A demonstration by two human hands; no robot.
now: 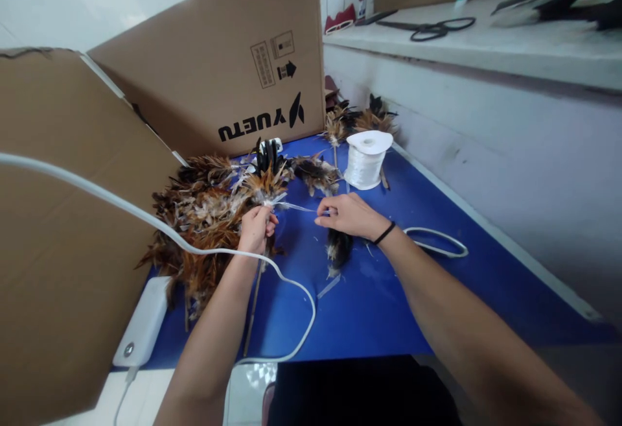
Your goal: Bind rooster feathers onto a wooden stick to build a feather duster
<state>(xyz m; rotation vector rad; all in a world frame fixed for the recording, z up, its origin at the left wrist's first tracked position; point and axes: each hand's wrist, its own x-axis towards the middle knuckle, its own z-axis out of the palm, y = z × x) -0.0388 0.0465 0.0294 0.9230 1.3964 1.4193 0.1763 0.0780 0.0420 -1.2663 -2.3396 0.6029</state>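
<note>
My left hand (256, 228) is closed round the base of a feather bundle (266, 183), whose brown and black feathers point up and away; a thin stick (253, 309) extends below the hand. A narrow white ribbon (299, 207) runs taut from the bundle's base to my right hand (340, 213), whose fingers pinch its other end. Beyond my right hand, a white ribbon spool (368, 160) stands upright. A dark feather piece (339, 249) lies just below my right hand.
A large feather pile (199, 218) lies left of my left hand. A white power bank (143, 322) has a white cable (189, 244) crossing over my left forearm. Cardboard (208, 56) stands behind. Scissors (427, 27) lie on the right ledge (486, 50).
</note>
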